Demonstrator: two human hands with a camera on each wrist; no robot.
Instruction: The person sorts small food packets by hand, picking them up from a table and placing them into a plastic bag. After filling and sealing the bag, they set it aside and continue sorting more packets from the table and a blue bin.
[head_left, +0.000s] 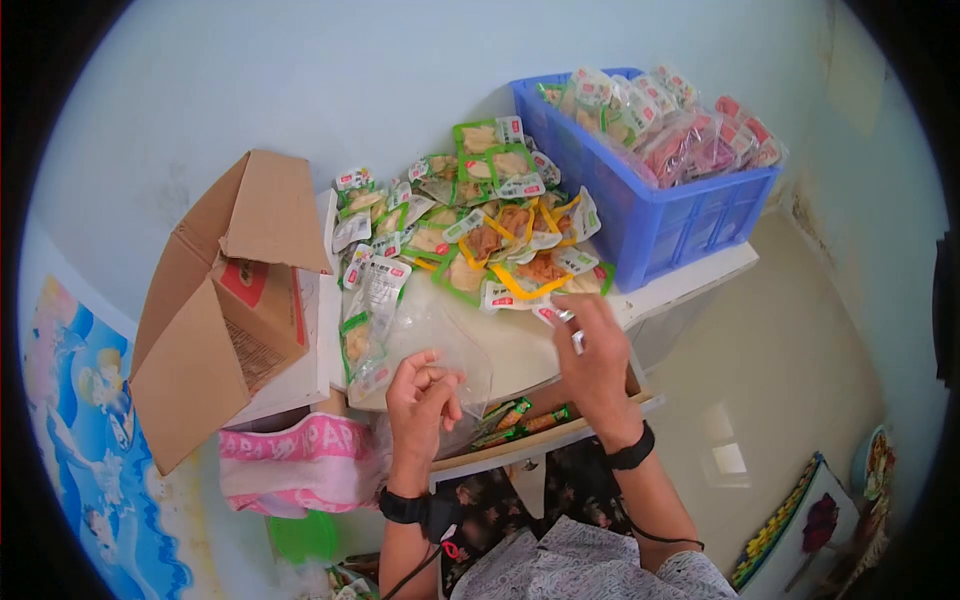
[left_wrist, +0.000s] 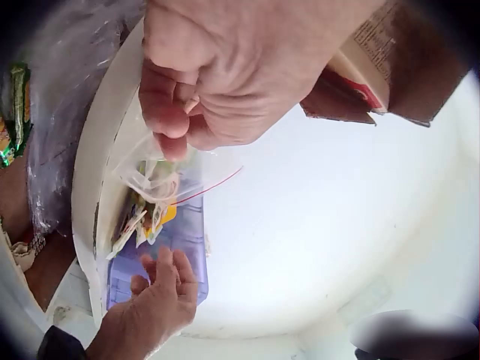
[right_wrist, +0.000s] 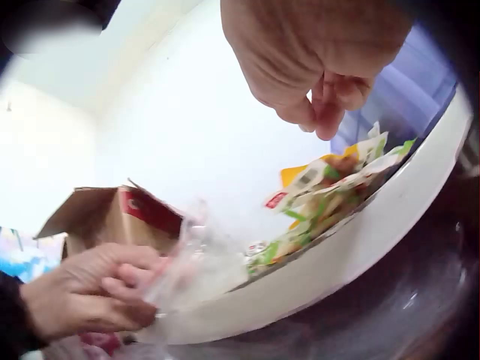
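My left hand (head_left: 422, 405) pinches the edge of a clear plastic bag (head_left: 455, 350) above the white tabletop; a red line along the bag's edge shows in the left wrist view. My right hand (head_left: 598, 365) is at the near side of the snack pile, fingers bent loosely; in the right wrist view (right_wrist: 319, 64) nothing shows between them. Small snack packets with green edges (head_left: 465, 275) and yellow edges (head_left: 520, 285) lie heaped beyond the hands.
A blue crate (head_left: 690, 225) full of packets stands at the back right. On the left are an open cardboard box (head_left: 200, 330) and a pink towel (head_left: 295, 460). Below the tabletop, an open drawer (head_left: 590, 425) holds green-wrapped snacks (head_left: 510, 415).
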